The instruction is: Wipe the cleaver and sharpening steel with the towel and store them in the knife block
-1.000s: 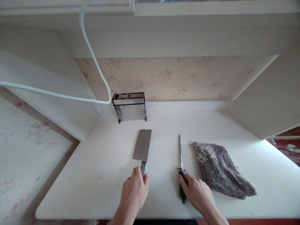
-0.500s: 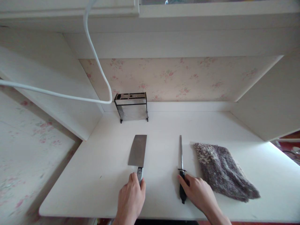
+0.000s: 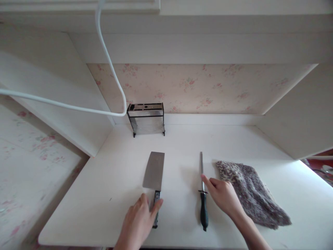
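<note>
Left hand [image 3: 137,218]: thumb across the cleaver [image 3: 154,171] handle; whether clamped, cannot tell.
Right hand [image 3: 225,197]: thumb at the sharpening steel [image 3: 204,212], above its guard (grip likewise unclear).
Counter [image 3: 179,222]: cleaver left, steel right, both lying apart.

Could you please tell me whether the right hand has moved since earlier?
Yes: against the cloth, the right hand has moved forward, away from the person, from the sharpening-steel handle to level with the rod.
</note>
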The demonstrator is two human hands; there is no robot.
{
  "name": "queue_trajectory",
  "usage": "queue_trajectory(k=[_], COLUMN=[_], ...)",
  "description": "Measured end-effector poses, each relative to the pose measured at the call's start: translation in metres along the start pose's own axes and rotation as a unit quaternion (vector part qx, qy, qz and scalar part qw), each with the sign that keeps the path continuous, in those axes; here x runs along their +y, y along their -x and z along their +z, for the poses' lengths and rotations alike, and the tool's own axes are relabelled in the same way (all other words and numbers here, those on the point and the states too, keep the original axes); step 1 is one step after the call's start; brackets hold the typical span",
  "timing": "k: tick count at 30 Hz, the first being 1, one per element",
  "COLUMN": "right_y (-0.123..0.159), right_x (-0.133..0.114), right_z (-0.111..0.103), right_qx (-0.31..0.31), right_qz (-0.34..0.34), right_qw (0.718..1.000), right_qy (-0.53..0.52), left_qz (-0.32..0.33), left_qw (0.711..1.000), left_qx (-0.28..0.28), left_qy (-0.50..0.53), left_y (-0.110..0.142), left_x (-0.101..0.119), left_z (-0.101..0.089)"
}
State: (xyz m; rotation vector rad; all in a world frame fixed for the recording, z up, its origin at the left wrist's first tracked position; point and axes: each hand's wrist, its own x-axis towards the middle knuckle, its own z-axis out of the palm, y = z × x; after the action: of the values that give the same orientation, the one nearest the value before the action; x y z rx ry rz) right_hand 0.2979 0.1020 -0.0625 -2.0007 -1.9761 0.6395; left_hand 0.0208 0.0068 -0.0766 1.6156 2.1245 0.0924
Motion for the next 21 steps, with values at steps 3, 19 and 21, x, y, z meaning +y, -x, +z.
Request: queue_trajectory(k=[3, 19, 21], right_y=[-0.037, -0.241, -0.254], right_x=[-0.027, -0.2, -0.21], right_z=[-0.011, -0.019, -0.019], right_qx=[-0.025, 0.004, 0.006], right_qz=[-0.028, -0.104, -0.109], right_qw=[0.983, 0.92, 0.924], right_qy=[-0.179, -0.379, -0.366], left_qz=[0.032, 0.016, 0.033], left_qw=[0.996, 0.844, 0.843], left_qx=[0.05, 0.278, 0.272], left_qy=[0.069, 0.458, 0.463], left_y=[-0.025, -0.247, -0.259], left_x=[-0.021, -0.049, -0.042], left_z=[-0.042, -0.203, -0.211])
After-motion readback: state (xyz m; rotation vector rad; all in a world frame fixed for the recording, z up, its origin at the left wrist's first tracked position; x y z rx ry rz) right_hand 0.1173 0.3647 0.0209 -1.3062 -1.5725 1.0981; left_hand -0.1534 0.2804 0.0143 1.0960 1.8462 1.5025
